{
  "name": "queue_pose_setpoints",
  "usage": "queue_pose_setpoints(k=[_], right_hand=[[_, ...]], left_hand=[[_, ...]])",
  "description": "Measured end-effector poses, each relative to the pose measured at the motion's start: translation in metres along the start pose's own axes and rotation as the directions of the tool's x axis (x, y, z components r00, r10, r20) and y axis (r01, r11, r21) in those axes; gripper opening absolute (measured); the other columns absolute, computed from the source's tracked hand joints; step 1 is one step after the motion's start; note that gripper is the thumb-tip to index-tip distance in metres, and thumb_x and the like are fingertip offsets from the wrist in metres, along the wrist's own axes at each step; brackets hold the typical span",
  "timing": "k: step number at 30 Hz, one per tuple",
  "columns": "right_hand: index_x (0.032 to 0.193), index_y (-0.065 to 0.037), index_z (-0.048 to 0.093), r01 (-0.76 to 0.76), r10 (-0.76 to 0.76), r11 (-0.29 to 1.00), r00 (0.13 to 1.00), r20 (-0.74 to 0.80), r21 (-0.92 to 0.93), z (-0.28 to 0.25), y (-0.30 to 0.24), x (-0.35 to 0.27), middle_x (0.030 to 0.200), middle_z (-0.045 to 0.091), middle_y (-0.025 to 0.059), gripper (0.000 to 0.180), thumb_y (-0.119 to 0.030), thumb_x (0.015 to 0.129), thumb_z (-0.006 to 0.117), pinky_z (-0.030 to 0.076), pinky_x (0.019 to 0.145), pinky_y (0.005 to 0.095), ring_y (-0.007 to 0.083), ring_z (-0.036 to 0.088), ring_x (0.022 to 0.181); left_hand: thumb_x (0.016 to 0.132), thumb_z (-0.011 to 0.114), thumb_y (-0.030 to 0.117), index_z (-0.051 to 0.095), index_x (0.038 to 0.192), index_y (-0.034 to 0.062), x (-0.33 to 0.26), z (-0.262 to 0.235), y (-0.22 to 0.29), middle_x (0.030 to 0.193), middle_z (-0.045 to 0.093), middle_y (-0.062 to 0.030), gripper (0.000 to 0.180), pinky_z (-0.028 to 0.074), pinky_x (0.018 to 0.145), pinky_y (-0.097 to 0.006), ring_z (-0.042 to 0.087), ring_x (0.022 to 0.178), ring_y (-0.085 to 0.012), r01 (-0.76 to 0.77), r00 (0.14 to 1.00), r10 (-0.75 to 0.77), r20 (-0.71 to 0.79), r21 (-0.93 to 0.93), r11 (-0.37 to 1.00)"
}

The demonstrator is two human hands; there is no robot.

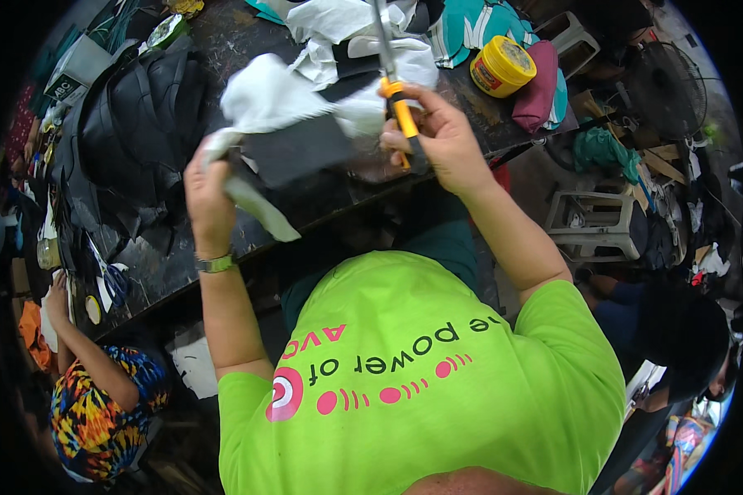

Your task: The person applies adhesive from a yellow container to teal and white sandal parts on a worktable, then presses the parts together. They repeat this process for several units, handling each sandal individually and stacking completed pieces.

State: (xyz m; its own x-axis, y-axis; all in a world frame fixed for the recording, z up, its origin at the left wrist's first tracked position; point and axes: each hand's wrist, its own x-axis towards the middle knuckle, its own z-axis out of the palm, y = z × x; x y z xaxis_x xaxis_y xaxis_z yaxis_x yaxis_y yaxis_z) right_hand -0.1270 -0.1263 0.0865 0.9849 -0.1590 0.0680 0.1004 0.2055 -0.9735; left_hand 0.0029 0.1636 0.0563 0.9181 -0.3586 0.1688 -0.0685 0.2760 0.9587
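My left hand [209, 198] is closed on the edge of a white piece of material [260, 210] whose loose strip hangs down. A dark rectangular piece [297, 151], blurred by motion, lies beside its fingers; whether the hand grips this too, I cannot tell. Closed in my right hand [446, 144] is a tool with a yellow-and-black handle [402, 115], its long grey shaft pointing away from me past the top of the picture. Just beyond both hands, white fluffy material [272, 91] is spread over the dark worktable [223, 37].
Black moulded pieces [140, 124] are heaped at the left, near blue-handled scissors [114, 280]. A yellow tub [504, 68] and a maroon roll [537, 87] stand at the far right. A plastic stool [594, 223] and a fan [662, 91] are beyond; another person [107, 404] works at lower left.
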Motion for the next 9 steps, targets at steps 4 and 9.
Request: queue_pose_setpoints(k=[4, 9], right_hand=[[0.136, -0.004, 0.052, 0.117, -0.126, 0.991, 0.983, -0.136, -0.072, -0.027, -0.014, 0.002, 0.101, 0.063, 0.0074, 0.055, -0.004, 0.086, 0.075, 0.054, 0.062, 0.0228, 0.0113, 0.064, 0.077], [0.137, -0.006, 0.051, 0.124, -0.202, 0.952, 0.941, -0.272, -0.278, -0.065, -0.002, 0.024, 0.096, 0.065, 0.0048, 0.062, -0.008, 0.083, 0.082, 0.053, 0.068, 0.0208, 0.0078, 0.063, 0.077]], left_hand=[[0.091, 0.046, 0.019, 0.061, 0.116, -0.0076, 0.003, -0.044, 0.006, 0.094, 0.057, -0.0054, 0.039, 0.037, 0.086, -0.027, 0.049, 0.085, -0.0152, 0.007, 0.996, -0.039, -0.083, -0.355, 0.935], [0.099, 0.053, 0.042, 0.069, 0.116, 0.0071, -0.013, -0.081, -0.002, 0.092, 0.060, -0.0052, 0.042, 0.036, 0.075, -0.028, 0.049, 0.080, -0.0147, -0.286, 0.956, 0.277, 0.095, 0.513, 0.810]])
